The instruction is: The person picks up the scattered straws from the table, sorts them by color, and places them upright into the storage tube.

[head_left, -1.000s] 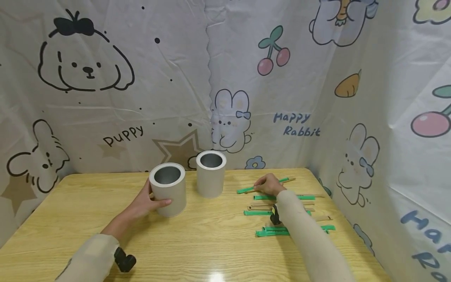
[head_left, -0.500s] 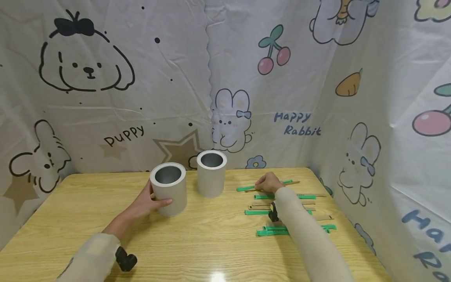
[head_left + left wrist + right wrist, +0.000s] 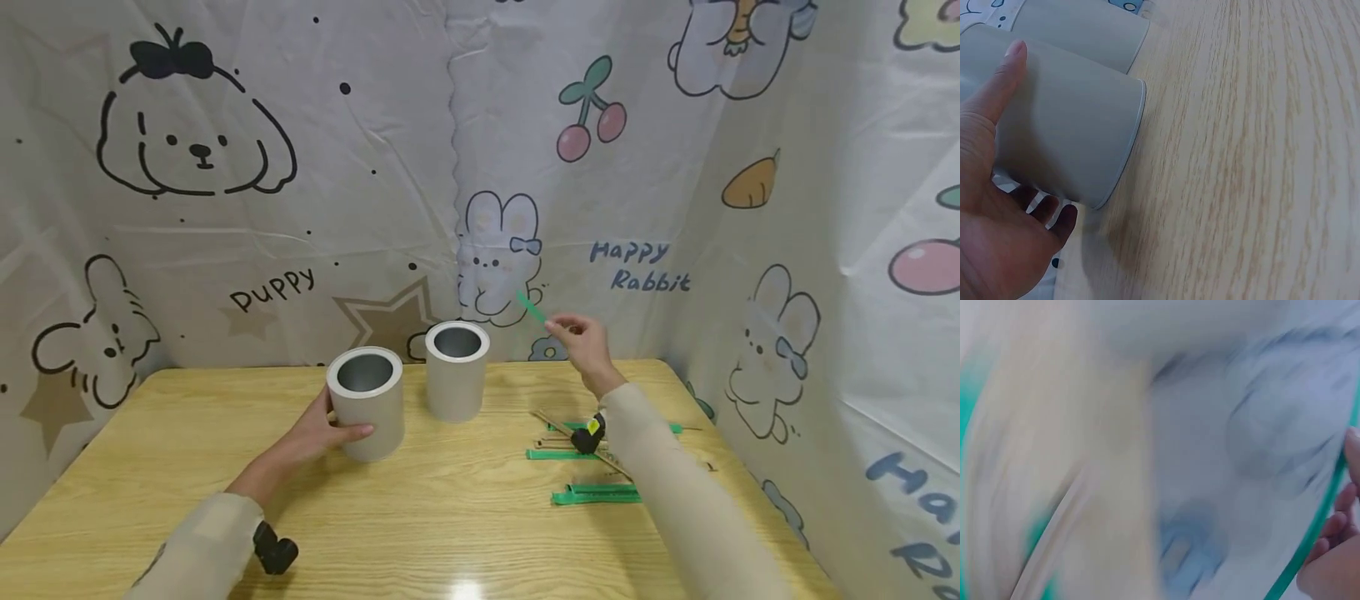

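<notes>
My left hand (image 3: 318,432) grips the nearer off-white cylindrical canister (image 3: 382,429), which stands upright with its dark mouth uncovered. In the left wrist view, the thumb (image 3: 1007,78) lies along the wall of the canister (image 3: 1079,119) and the other fingers are partly hidden behind it. Raised above the back right of the table, my right hand (image 3: 585,346) pinches a slim green stick packet (image 3: 531,307) that points up and left. The right wrist view, much of it blurred, shows the green packet (image 3: 1310,540) running along the fingers. A second matching canister (image 3: 455,387) stands behind and right of the first.
Several green packets (image 3: 596,497) and thin brown sticks lie on the wooden table (image 3: 450,508) beneath my right forearm. One brown stick (image 3: 551,423) slants across others. A printed cloth (image 3: 390,167) hangs behind the table and along its sides.
My right hand has risen from the table with the green packet, now tilted upward. A brown stick now slants beneath the right wrist. The left hand keeps its grip on the canister.
</notes>
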`<state>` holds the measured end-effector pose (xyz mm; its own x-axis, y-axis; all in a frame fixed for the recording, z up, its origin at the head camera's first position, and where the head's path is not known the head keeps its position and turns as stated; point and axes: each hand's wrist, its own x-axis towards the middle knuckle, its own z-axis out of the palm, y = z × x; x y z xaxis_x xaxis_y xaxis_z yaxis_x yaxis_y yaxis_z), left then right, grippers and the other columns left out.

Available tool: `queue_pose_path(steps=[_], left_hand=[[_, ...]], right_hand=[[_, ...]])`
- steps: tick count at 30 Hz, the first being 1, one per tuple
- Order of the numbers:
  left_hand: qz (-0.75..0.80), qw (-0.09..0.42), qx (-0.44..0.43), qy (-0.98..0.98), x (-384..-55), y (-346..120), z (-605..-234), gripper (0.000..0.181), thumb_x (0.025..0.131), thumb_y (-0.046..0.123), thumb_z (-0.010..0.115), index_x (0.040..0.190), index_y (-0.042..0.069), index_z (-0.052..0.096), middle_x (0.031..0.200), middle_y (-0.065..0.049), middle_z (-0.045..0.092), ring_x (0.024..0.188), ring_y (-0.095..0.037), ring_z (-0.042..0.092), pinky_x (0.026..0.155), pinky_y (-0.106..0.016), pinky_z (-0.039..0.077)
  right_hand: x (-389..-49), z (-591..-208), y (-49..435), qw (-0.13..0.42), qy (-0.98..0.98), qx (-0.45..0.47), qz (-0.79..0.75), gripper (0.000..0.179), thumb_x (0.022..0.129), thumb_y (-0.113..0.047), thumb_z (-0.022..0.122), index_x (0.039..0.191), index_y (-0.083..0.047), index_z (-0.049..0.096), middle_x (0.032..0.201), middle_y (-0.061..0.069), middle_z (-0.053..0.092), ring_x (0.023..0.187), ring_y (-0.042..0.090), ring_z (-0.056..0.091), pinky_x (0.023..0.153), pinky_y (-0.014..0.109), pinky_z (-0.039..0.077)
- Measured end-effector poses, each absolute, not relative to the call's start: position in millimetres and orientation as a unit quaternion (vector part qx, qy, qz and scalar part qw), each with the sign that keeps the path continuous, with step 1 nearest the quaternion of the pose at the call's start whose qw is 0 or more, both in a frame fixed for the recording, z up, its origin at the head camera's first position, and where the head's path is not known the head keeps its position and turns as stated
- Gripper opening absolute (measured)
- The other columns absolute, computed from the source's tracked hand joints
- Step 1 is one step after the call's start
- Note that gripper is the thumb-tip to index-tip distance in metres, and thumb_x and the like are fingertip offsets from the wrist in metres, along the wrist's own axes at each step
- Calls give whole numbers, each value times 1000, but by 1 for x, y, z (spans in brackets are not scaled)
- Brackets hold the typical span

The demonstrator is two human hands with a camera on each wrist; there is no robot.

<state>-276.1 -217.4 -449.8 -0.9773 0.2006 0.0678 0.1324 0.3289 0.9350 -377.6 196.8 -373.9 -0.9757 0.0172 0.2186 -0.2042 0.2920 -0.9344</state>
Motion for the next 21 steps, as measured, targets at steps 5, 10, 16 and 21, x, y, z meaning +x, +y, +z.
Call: queue_pose_path(steps=[5,10,16,21], left_hand=[[578,23,105,809,-278,-221,-452,105,83,17,84,160,11,13,159,-25,31,148,-49,27,119,-70,21],[589,48,102,800,-279,-219,-451,108,84,21,83,162,16,8,162,-21,27,149,-45,26,119,-67,23],[591,62,105,798,-282,-215,-453,109,86,23,82,162,19,5,164,-20,23,152,-46,21,120,-70,20],[580,63,103,806,-281,-220,-455,107,88,25,80,162,19,2,166,-21,19,152,-49,18,119,-72,20]], right_hand=[[-348,-314,119,52,-612,96,784,12,99,-11,63,93,-17,72,83,-12,63,79,5,52,74,19,43],[-317,-294,38,-23,-475,158,866,41,102,0,51,80,-27,70,77,-13,61,72,3,49,69,17,39],[-314,-295,-27,-26,-420,153,894,38,102,2,52,80,-24,69,76,-12,60,69,2,52,67,17,42],[-325,-317,-49,9,-495,130,859,14,97,-3,64,90,-12,72,78,-11,64,72,1,56,70,18,45]])
